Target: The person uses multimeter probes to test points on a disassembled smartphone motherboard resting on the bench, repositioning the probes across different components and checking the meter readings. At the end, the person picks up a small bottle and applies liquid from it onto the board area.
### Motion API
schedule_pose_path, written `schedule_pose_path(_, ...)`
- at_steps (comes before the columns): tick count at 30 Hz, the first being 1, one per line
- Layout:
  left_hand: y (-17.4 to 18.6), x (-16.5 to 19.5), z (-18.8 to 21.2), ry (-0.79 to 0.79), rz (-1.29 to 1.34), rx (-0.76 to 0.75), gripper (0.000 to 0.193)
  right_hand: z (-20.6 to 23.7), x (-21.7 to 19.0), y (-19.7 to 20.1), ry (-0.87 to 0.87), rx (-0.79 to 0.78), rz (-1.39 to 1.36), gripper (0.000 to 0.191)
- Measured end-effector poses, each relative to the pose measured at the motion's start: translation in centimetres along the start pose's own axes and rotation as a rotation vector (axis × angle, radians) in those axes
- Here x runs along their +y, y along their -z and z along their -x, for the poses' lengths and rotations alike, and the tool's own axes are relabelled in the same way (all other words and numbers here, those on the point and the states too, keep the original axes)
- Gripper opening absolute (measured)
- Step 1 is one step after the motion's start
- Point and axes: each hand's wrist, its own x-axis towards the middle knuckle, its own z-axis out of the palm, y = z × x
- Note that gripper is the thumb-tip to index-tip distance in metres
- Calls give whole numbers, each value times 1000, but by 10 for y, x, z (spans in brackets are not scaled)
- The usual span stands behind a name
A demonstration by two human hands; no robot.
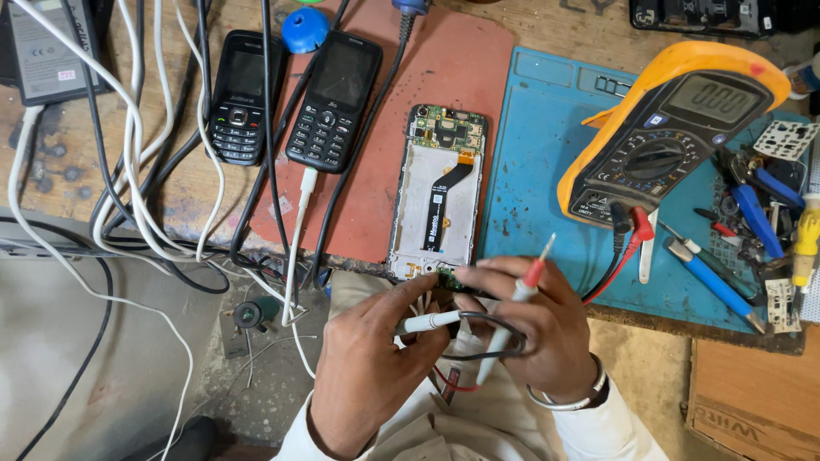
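While a small green board (448,277) is pinched at lower centre between both hands, a black probe (427,322) is gripped by the left hand (376,358) and a red probe (517,299) by the right hand (534,333). Just above, an opened phone (437,192) is laid on a red mat (444,77). A yellow meter (670,119) is propped on the blue mat (538,171) at upper right; two keypad phones (290,98) are seen upper left among cables (137,171).
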Motion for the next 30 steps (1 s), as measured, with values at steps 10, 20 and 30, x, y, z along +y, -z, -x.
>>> schedule_pose_path(10, 1, 2, -1, 8, 35, 4, 48, -1, 2, 2, 17, -49, 149, 47)
schedule_pose_path(20, 6, -2, 6, -76, 55, 33, 42, -11, -15, -7, -128, 73, 142, 43)
schedule_pose_path(30, -18, -5, 9, -576, 618, 838, 48, -15, -17, -2, -102, 58, 171, 41)
